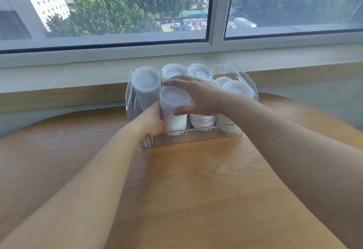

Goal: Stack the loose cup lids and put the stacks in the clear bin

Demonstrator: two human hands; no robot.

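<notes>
Both my hands are on one stack of lids (172, 109) right now, the near-left stack in the clear bin (188, 137). My left hand (155, 120) wraps the stack low on its left side, fingers curled against the ribbed lid edges, partly behind the bin's front wall, so I can't see the fingertips. My right hand (196, 96) comes in over the top from the right, fingers spread and arched across the far rim, thumb pressed on the near right side of the stack. So the grip is closed on that stack from both sides.

Just left of my grip and a touch farther back, a taller stack (145, 87) leans against the bin's left end. Beyond my right fingers, two more stacks (174, 71) stand along the far wall. Under my right wrist sits another stack (202, 121), touching the one I hold or very close to it, I can't tell which. Right of that, a further stack (237, 88) tilts toward the bin's right end, with one more lid top peeking out behind it.

The bin sits on the wooden desk (196, 190), at its far edge, below the window sill (78, 76). Both forearms stretch across the bare wood toward it.
</notes>
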